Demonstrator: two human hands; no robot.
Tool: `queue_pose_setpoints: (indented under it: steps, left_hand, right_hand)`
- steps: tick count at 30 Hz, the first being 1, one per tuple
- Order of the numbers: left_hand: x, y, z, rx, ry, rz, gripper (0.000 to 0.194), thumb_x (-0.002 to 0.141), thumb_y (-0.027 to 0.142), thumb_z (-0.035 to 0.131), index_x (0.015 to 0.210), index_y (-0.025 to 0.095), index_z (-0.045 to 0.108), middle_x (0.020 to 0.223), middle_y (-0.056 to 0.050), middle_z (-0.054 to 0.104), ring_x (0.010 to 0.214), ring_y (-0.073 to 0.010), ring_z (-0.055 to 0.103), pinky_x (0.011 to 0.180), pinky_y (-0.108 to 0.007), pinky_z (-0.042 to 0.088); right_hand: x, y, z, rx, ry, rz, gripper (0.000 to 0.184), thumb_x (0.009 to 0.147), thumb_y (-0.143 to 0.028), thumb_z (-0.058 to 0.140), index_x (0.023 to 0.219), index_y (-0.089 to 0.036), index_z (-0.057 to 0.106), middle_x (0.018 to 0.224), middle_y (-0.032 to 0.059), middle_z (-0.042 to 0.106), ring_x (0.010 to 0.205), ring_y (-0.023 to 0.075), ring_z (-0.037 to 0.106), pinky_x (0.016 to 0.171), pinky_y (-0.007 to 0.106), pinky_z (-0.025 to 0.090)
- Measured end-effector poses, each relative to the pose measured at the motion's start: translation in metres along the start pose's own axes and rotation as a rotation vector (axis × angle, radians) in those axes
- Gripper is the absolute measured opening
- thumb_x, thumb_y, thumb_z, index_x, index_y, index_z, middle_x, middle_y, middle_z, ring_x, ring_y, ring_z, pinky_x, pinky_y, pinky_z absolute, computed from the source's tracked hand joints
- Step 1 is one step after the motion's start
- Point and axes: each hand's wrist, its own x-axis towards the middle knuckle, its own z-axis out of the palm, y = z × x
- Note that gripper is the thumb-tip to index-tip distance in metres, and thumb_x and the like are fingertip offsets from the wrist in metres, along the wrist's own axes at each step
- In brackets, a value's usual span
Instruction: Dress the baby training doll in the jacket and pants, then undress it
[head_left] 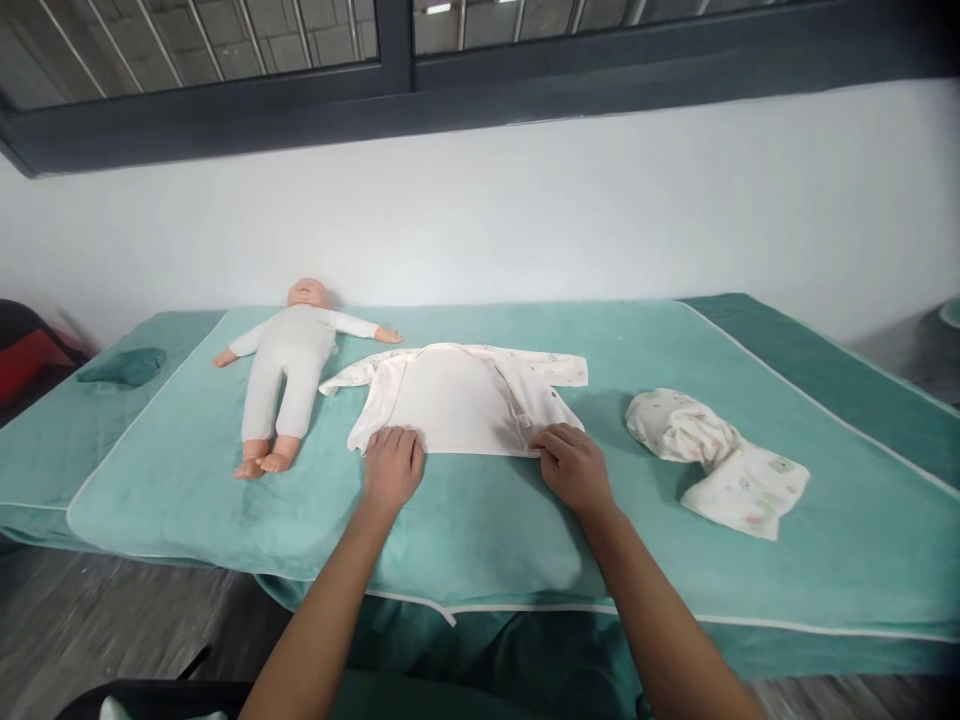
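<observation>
Two bare hands, left hand and right hand, fingers curled onto the lower edge of a white baby shirt, spread open at frame centre, doll lying left of it.

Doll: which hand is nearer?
Left. Left hand is at the near edge of the shirt, right of the doll; right hand is farther right along that edge.
</observation>
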Motion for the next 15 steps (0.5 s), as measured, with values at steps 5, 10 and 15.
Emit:
queue_pose_setpoints:
  steps: [5,10,15]
  left_hand:
    - [-0.003,-0.007,-0.013,-0.15,0.094,-0.061,0.021,0.103,0.023,0.046,0.093,0.021,0.064,0.089,-0.005,0.071,0.089,-0.0225,0.063,0.082,-0.038,0.043]
    - [0.001,-0.06,-0.056,-0.197,0.285,-0.17,0.019,0.103,0.024,0.047,0.092,0.021,0.062,0.092,-0.006,0.071,0.091,-0.022,0.063,0.086,-0.037,0.047]
    - [-0.006,-0.152,-0.097,-0.089,0.372,-0.347,0.02,0.101,0.029,0.048,0.099,0.019,0.065,0.108,-0.011,0.069,0.108,-0.0264,0.062,0.099,-0.042,0.047]
  right_hand:
    - [0.012,-0.011,0.003,0.203,0.06,0.087,0.028,0.085,-0.008,0.045,0.08,-0.025,0.066,0.086,0.0052,0.073,0.086,0.0224,0.067,0.08,0.036,0.052]
    - [0.077,-0.06,0.04,0.497,-0.056,0.224,0.032,0.083,-0.015,0.045,0.105,-0.024,0.066,0.111,0.0064,0.073,0.105,0.023,0.067,0.093,0.039,0.054]
    - [0.193,-0.135,0.125,0.663,-0.212,0.374,0.042,0.088,-0.028,0.048,0.129,-0.021,0.058,0.14,0.0117,0.062,0.128,0.0256,0.06,0.107,0.043,0.05]
